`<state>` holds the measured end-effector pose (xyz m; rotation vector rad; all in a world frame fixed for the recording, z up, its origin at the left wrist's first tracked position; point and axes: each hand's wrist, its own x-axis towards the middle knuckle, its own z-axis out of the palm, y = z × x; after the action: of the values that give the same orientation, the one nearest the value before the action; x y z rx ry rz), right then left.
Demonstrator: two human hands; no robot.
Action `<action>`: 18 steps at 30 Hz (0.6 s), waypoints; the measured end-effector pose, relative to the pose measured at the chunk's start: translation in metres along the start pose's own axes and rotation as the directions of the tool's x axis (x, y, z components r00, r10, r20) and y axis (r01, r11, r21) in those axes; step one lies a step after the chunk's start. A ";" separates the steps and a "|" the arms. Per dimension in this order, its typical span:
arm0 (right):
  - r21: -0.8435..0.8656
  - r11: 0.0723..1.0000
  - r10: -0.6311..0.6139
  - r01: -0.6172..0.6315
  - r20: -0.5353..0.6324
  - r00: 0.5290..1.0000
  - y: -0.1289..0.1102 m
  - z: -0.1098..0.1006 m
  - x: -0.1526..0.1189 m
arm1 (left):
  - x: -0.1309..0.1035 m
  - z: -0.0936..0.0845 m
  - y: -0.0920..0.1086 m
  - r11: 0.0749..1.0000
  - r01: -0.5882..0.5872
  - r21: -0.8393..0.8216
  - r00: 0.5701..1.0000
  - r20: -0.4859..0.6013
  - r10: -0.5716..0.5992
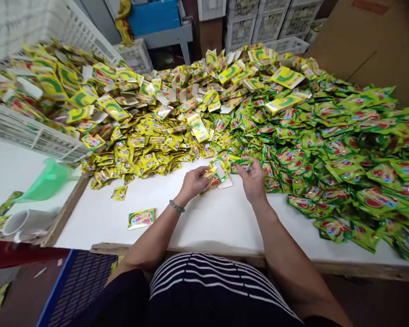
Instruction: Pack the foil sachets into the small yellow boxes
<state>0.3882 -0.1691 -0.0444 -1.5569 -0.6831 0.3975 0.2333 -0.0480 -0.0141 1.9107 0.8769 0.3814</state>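
Over the white tabletop [204, 218], my left hand [195, 184] is closed around a small printed carton [211, 180] whose white flaps stand open toward the right. Pinched in my right hand [253, 180] is a green sachet [240, 165], level with the carton's open end. Beyond my hands lies a heap of small yellow packets [143, 150]. A larger heap of green sachets [344, 159] spreads to the right. One closed carton [142, 219] rests flat near the table's front edge, left of my left forearm.
A tipped white plastic crate [37, 131] at the left spills yellow cartons [112, 108] along the back. Near it are a green scoop [46, 181] and a white mug [29, 222]. A wooden strip [66, 211] divides the table. A blue basket [73, 286] stands below the front edge; a cardboard sheet [371, 45] rises back right.
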 end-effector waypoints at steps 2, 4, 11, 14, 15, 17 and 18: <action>-0.086 0.996 0.016 -0.012 0.037 0.999 -0.001 -0.002 0.000 | -0.007 0.013 -0.007 0.968 0.011 -0.250 1.000 0.009 -0.009; -0.163 0.986 0.048 -0.021 0.158 0.986 -0.003 -0.004 -0.001 | -0.011 0.018 -0.011 0.910 0.024 -0.414 1.000 0.006 -0.024; -0.134 0.991 0.051 0.009 0.434 0.899 -0.001 -0.002 -0.005 | -0.017 0.020 -0.016 0.849 0.098 -0.520 0.994 0.083 -0.064; -0.172 0.985 0.032 0.027 0.332 0.943 0.001 0.004 -0.007 | -0.018 0.027 -0.016 0.846 0.186 -0.500 0.979 0.164 -0.118; -0.191 0.982 0.045 0.012 0.291 0.956 0.001 0.006 -0.008 | -0.018 0.029 -0.016 0.841 0.209 -0.499 0.975 0.167 -0.144; -0.236 0.972 0.049 0.008 0.236 0.970 0.001 0.008 -0.009 | -0.018 0.031 -0.015 0.812 0.236 -0.534 0.971 0.150 -0.184; -0.266 0.963 0.030 0.032 0.224 0.974 0.001 0.009 -0.010 | -0.018 0.031 -0.015 0.791 0.236 -0.564 0.972 0.139 -0.191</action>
<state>0.3754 -0.1687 -0.0475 -1.7833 -0.9458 0.5033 0.2335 -0.0767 -0.0406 1.2373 0.8017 0.3825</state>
